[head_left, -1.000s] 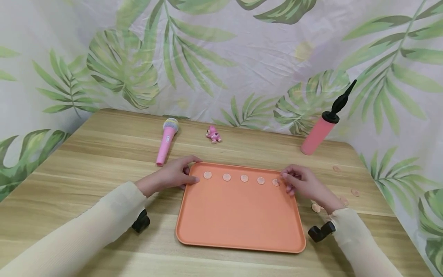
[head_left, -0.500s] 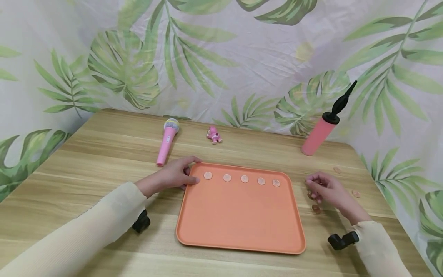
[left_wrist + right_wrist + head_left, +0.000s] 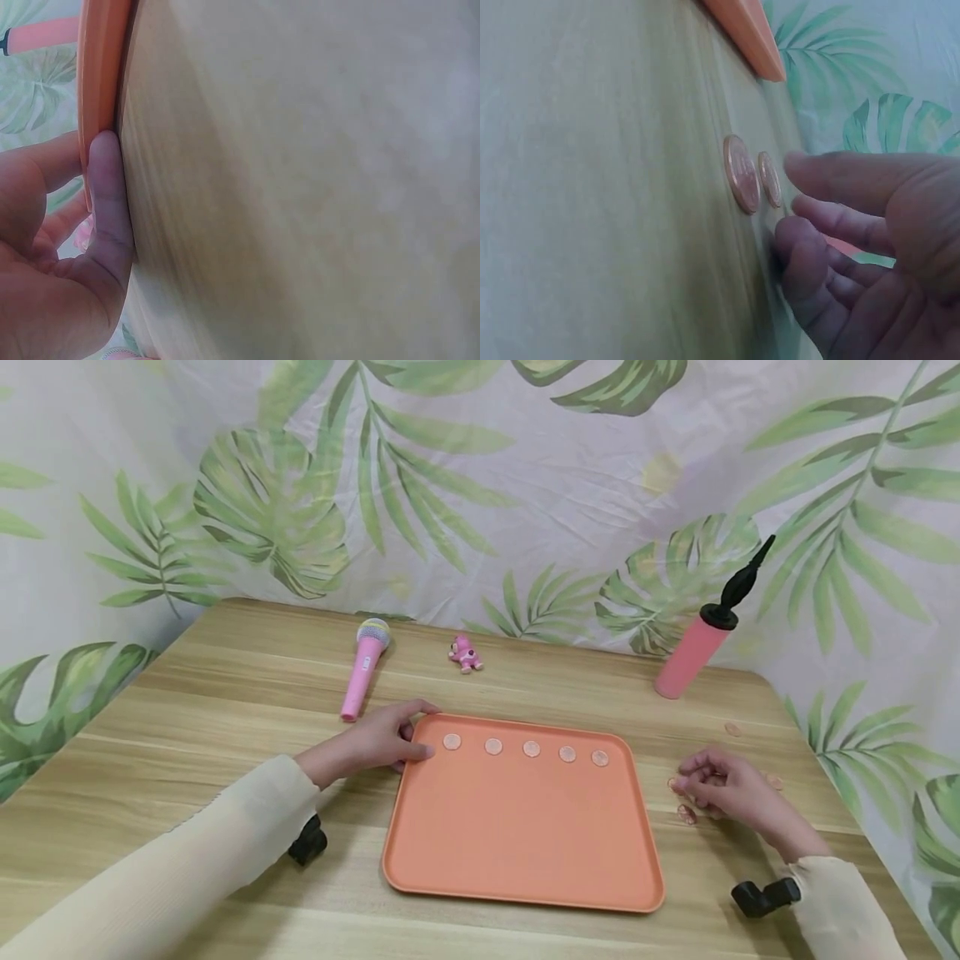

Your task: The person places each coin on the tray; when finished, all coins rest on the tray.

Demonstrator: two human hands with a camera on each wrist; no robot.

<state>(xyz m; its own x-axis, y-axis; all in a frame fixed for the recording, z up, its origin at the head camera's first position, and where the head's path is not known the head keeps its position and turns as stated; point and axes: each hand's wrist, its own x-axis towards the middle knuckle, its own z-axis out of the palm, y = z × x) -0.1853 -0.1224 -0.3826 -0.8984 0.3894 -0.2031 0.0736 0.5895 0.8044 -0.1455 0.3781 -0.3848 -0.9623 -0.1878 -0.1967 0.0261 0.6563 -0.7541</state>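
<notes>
An orange tray (image 3: 517, 827) lies on the wooden table with a row of several coins (image 3: 531, 748) along its far edge. My left hand (image 3: 416, 731) rests against the tray's far-left corner. Its thumb (image 3: 109, 202) lies along the rim (image 3: 105, 60) and the fingers are fairly straight. My right hand (image 3: 693, 781) hovers over the table just right of the tray with loosely curled fingers and nothing in them. In the right wrist view its fingertips (image 3: 799, 232) are close to two loose coins (image 3: 741, 174) that lie flat on the wood.
More loose coins (image 3: 732, 728) lie near the table's right edge. At the back are a pink toy microphone (image 3: 362, 665), a small pink figure (image 3: 465, 655) and a pink hand pump (image 3: 705, 631) leaning on the leaf-print backdrop.
My right hand has left the tray's far-right corner and moved right, onto the table by the loose coins. The fifth coin stays on the tray. The left hand has not moved.
</notes>
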